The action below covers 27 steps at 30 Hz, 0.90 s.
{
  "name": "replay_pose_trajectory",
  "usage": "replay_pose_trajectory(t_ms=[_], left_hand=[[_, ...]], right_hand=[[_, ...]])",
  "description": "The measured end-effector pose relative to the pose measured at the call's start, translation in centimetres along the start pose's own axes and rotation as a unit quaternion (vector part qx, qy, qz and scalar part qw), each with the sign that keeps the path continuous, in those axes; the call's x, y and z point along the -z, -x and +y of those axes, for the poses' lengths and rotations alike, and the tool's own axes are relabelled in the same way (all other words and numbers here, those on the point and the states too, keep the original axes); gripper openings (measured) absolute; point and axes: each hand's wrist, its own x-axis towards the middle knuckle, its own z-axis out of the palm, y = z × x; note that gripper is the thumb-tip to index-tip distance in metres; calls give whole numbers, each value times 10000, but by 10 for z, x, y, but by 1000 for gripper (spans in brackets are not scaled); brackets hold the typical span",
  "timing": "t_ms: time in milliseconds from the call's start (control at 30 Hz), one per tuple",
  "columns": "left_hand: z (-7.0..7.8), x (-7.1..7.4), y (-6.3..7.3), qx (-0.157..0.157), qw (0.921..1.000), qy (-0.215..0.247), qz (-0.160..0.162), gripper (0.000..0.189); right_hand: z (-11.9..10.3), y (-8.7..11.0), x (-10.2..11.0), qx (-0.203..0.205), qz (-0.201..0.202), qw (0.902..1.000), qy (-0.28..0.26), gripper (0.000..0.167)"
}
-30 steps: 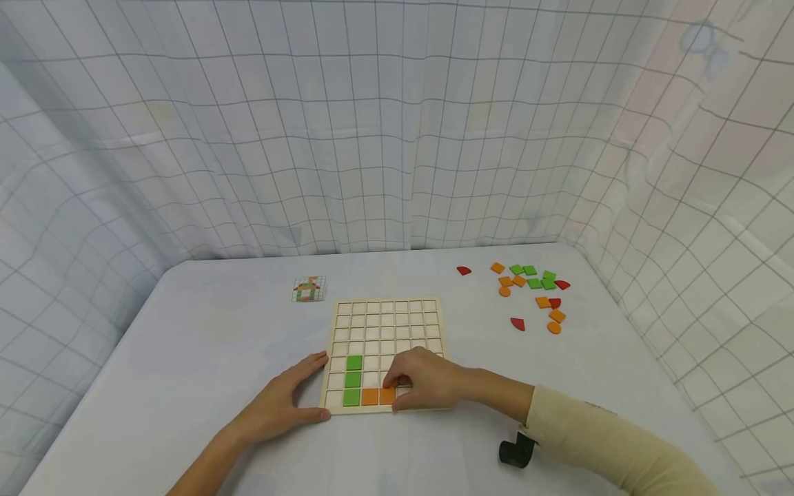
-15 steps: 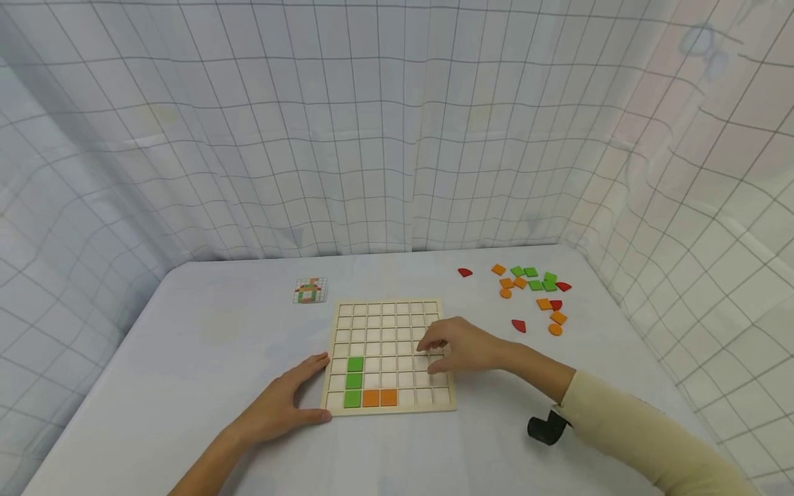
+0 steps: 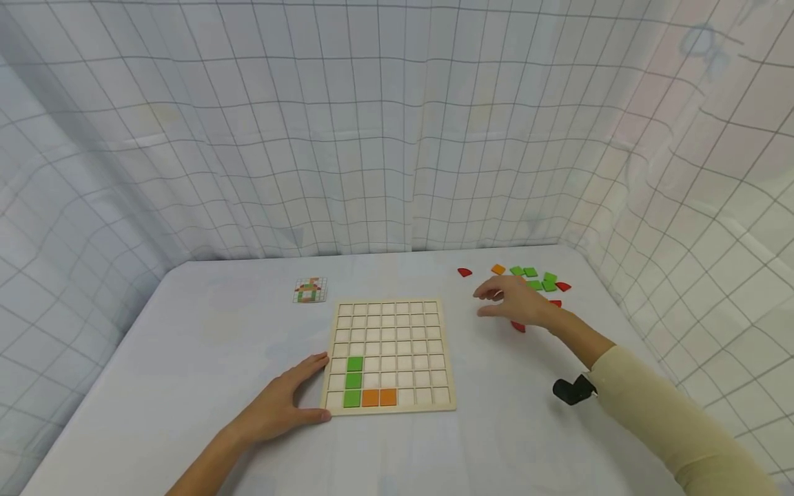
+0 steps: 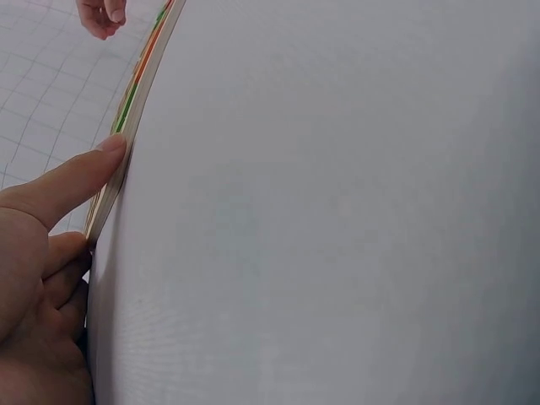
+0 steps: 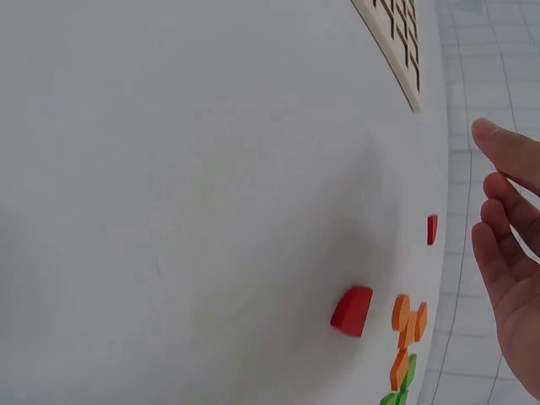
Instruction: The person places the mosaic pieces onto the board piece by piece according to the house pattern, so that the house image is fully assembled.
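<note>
The right wrist view shows orange pieces (image 5: 400, 313) that the right hand (image 3: 517, 301) mostly hides in the head view; only the latter shows the card (image 3: 310, 290), beyond the left hand (image 3: 279, 406). That hand's thumb and fingers, spread, touch the left edge of the board (image 3: 403, 324). Right of its thumb, green tiles (image 3: 353, 381) line up pointing forward, orange tiles (image 3: 370, 397) rightward. The right hand's thumb and fingers are parted.

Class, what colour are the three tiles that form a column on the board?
The three tiles are green, seen best in the head view.
</note>
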Motion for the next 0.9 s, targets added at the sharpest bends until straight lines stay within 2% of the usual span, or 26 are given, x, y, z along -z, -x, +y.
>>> replay_pose_trajectory(t_ms=[200, 433, 733, 900], left_hand=[[1, 1, 1, 38, 10000, -7, 14, 100], [2, 1, 1, 87, 10000, 1, -5, 100], [2, 1, 0, 107, 9999, 16, -29, 100], [2, 1, 0, 89, 9999, 46, -33, 100]], right_hand=[[19, 0, 19, -330, 272, 9991, 0, 39], [40, 5, 37, -901, 514, 9945, 113, 40], [69, 17, 55, -1455, 652, 9866, 357, 42], [81, 25, 63, -1552, 608, 9849, 471, 41]])
